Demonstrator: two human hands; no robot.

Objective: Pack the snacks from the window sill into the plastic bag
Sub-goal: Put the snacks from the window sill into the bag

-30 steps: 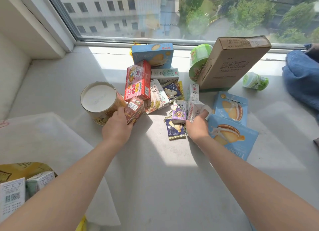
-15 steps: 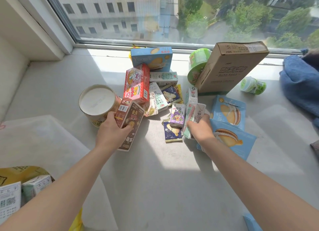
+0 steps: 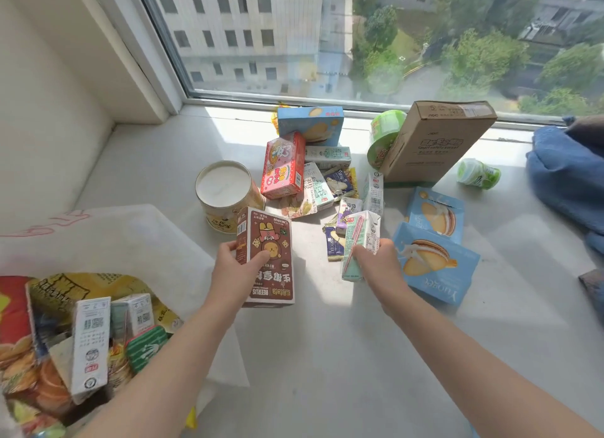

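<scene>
My left hand (image 3: 237, 271) grips a brown snack box (image 3: 269, 257) with a cartoon figure, lifted off the sill. My right hand (image 3: 379, 267) holds a pale green drink carton (image 3: 359, 241) with a straw on its side. Behind them the snack pile lies on the window sill (image 3: 327, 356): a red box (image 3: 282, 164), a round tub (image 3: 225, 194), a blue box (image 3: 310, 123) and small packets (image 3: 340, 182). The white plastic bag (image 3: 108, 241) lies open at the lower left, with cartons and chip packets (image 3: 88, 343) inside it.
Two blue cookie bags (image 3: 434, 261) lie right of my right hand. A tilted cardboard box (image 3: 434, 143) leans on a green cup (image 3: 382, 136). A small green bottle (image 3: 478, 174) and blue cloth (image 3: 568, 176) are at the far right. The window pane is behind.
Both hands lifted their items off the pile and drew back toward me. The view swung left and down, so the bag's contents now show.
</scene>
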